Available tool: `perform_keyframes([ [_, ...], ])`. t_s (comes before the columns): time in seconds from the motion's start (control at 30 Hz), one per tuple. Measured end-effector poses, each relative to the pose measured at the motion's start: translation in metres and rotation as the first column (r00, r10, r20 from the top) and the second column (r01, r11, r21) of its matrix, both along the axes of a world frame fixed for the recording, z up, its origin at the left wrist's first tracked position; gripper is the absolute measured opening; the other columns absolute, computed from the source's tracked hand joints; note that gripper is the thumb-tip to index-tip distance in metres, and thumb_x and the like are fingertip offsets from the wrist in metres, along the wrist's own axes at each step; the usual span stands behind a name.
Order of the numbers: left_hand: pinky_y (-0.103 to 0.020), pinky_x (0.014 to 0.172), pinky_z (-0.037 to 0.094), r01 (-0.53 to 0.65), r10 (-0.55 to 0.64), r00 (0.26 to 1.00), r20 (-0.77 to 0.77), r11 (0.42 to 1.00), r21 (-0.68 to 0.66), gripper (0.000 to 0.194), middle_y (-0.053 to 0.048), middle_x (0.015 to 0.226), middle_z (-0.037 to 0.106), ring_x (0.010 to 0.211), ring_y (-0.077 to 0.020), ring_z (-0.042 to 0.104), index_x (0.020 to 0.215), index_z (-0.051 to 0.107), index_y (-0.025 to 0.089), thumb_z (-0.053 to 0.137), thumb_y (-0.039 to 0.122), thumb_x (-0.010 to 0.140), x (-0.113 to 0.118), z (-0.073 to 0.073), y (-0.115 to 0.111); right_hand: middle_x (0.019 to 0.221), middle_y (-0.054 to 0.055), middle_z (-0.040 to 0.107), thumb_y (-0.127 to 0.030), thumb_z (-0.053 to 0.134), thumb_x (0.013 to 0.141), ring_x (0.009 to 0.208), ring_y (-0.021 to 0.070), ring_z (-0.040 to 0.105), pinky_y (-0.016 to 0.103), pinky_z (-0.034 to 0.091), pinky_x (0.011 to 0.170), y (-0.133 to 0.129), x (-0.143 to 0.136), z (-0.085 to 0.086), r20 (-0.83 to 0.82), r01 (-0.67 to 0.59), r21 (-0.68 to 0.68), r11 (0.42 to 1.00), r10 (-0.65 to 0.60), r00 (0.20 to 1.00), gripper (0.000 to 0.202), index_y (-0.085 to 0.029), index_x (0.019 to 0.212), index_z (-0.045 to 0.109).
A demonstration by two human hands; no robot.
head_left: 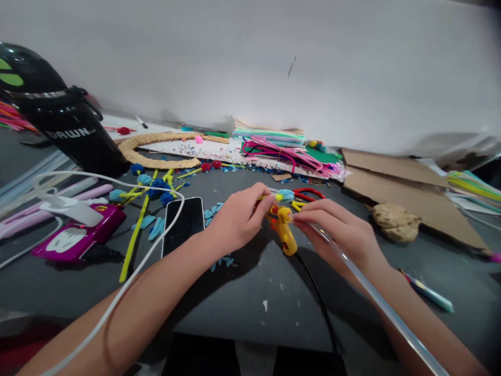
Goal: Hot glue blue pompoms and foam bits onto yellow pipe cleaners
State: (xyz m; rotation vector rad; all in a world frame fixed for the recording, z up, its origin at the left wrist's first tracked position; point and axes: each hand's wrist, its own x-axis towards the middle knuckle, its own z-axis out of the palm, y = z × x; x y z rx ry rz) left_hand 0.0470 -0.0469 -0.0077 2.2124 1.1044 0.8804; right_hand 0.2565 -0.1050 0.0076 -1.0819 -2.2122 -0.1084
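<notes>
My left hand (248, 209) is closed, with thumb and fingers pinching a yellow pipe-cleaner stem topped by a light blue tuft (285, 196). Just below that tuft is a small yellow glue gun (287, 237), its black cord (319, 300) running down toward the table's front edge. A long clear glue stick (371, 291) leads from the gun's back end toward the lower right. My right hand (344, 235) pinches this stick close to the gun. Red-handled pliers (311, 192) lie behind the gun, partly hidden by my hands.
A phone (183, 222) and yellow-stemmed flowers with blue pompoms (159, 190) lie left, near a purple power adapter (84, 232) with a white cable. A black bottle (74, 120) stands far left. Behind are a cardboard arc (156, 137) and pink pipe cleaners (282, 154); cardboard (403, 193) lies right.
</notes>
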Motion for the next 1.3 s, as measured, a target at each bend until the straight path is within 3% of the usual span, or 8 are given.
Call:
perform_keyframes([
  [0.2,-0.025,0.065,0.039,0.01,-0.01,1.0,0.019,1.0,-0.003,0.028,0.001,0.086,0.07,0.076,-0.0141,0.064,0.099,0.057,0.02,0.038,0.041,0.1,0.0,-0.001,0.0,0.083,0.003,0.069,-0.022,0.069,0.086,0.073,0.0143,0.065,0.024,0.05,0.069,0.005,-0.002,-0.001,-0.056,0.069,-0.038,0.997,-0.072,0.996,0.004,-0.019,0.088,0.067],
  [0.43,-0.025,0.066,0.041,0.006,-0.005,1.0,0.019,1.0,-0.007,0.029,0.0,0.085,0.07,0.077,-0.0148,0.065,0.097,0.057,0.02,0.039,0.042,0.1,0.0,0.0,0.001,0.068,0.001,0.066,-0.033,0.068,0.087,0.06,0.013,0.061,0.024,0.046,0.06,0.008,-0.008,-0.006,-0.049,0.159,0.064,0.985,-0.156,0.987,0.017,-0.019,0.077,0.066],
  [0.53,-0.026,0.067,0.042,0.012,-0.012,1.0,0.017,1.0,-0.005,0.029,-0.001,0.088,0.071,0.08,-0.0159,0.066,0.098,0.058,0.02,0.038,0.041,0.1,-0.001,0.0,0.001,0.074,0.003,0.068,-0.038,0.068,0.086,0.067,0.0156,0.062,0.027,0.047,0.065,0.006,-0.008,-0.005,-0.066,0.16,-0.04,0.986,-0.163,0.984,0.018,-0.02,0.083,0.066],
  [0.7,-0.026,0.064,0.041,0.011,-0.011,1.0,0.004,1.0,0.016,0.032,-0.002,0.085,0.07,0.075,-0.0167,0.064,0.098,0.058,0.02,0.035,0.041,0.101,0.0,0.0,0.0,0.096,0.01,0.067,-0.057,0.073,0.075,0.082,0.023,0.063,0.033,0.05,0.069,0.007,-0.005,-0.015,-0.003,0.164,-0.282,0.945,-0.172,0.985,0.051,-0.018,0.105,0.061],
  [0.83,-0.025,0.063,0.04,0.005,-0.006,1.0,0.025,1.0,0.026,0.03,0.001,0.081,0.068,0.069,-0.013,0.06,0.097,0.058,0.02,0.037,0.04,0.1,-0.002,0.002,0.0,0.087,0.007,0.065,-0.053,0.069,0.079,0.078,0.023,0.061,0.034,0.048,0.068,0.01,-0.011,-0.036,0.108,0.214,-0.352,0.911,-0.188,0.976,0.038,-0.018,0.091,0.062],
  [0.97,-0.024,0.069,0.042,-0.064,0.057,0.992,0.111,0.996,0.063,0.031,0.0,0.087,0.068,0.079,-0.0134,0.061,0.094,0.061,0.019,0.04,0.041,0.099,-0.011,0.009,0.006,0.082,0.005,0.065,-0.038,0.06,0.087,0.073,0.02,0.06,0.031,0.048,0.065,0.012,-0.016,-0.045,-0.1,0.169,-0.47,0.866,-0.243,0.965,0.019,-0.019,0.087,0.063],
  [1.13,-0.024,0.068,0.045,-0.185,0.168,0.967,0.194,0.98,0.069,0.032,-0.002,0.089,0.069,0.081,-0.0148,0.061,0.089,0.063,0.018,0.044,0.042,0.097,-0.027,0.014,0.02,0.084,0.005,0.068,-0.037,0.062,0.086,0.063,0.0162,0.06,0.028,0.048,0.055,0.015,-0.003,-0.033,-0.488,-0.043,-0.649,0.76,-0.372,0.789,0.029,-0.017,0.107,0.064],
  [1.3,-0.023,0.056,0.04,-0.231,0.216,0.964,0.154,0.969,0.085,0.032,-0.001,0.076,0.066,0.067,-0.0136,0.057,0.088,0.064,0.018,0.047,0.045,0.095,-0.031,0.01,0.026,0.061,-0.001,0.06,-0.039,0.072,0.079,0.048,0.0114,0.049,0.024,0.04,0.045,0.016,0.009,-0.028,-0.618,-0.165,-0.708,0.686,-0.491,0.614,0.027,-0.017,0.094,0.067],
])
